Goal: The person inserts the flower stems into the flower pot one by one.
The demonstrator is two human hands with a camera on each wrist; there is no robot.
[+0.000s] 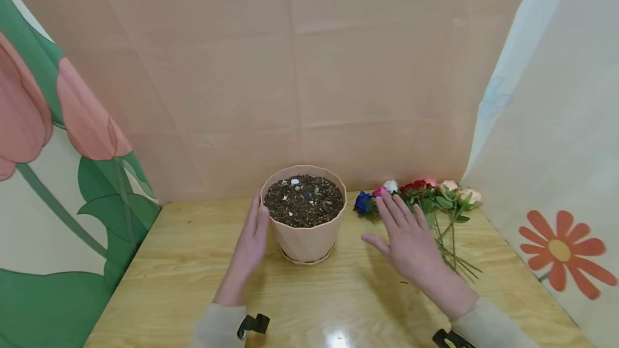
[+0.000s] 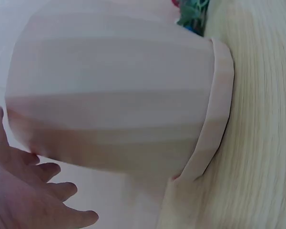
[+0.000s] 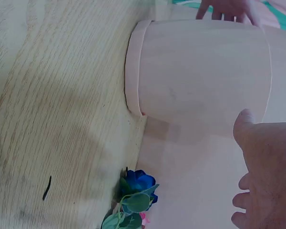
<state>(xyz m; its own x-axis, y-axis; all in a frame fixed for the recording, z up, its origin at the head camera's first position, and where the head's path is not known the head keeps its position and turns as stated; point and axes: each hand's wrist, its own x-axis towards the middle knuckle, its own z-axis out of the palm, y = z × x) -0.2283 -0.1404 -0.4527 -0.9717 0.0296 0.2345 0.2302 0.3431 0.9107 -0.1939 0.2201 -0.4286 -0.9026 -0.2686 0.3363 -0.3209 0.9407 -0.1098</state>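
Observation:
A pale pink flowerpot (image 1: 306, 241) stands upright on a matching saucer (image 1: 307, 262), filled with dark soil (image 1: 302, 203) flecked with white bits. My left hand (image 1: 251, 243) is at the pot's left side near the rim, its fingers extended; the left wrist view shows them close against the wall, but contact is hard to confirm. Apart from the pot on its right, my right hand (image 1: 411, 240) hovers with fingers straight and thumb spread, holding nothing. Behind its fingertips lies a bunch of artificial flowers (image 1: 418, 187), partly covered by that hand. A blue rose (image 3: 140, 182) shows in the right wrist view.
The wooden table (image 1: 193, 262) meets a pink cloth backdrop (image 1: 300, 79). Flower stems (image 1: 456, 254) spread toward the front right. A small dark scrap (image 3: 47, 188) lies on the tabletop. Flower-printed panels (image 1: 556, 176) border both sides.

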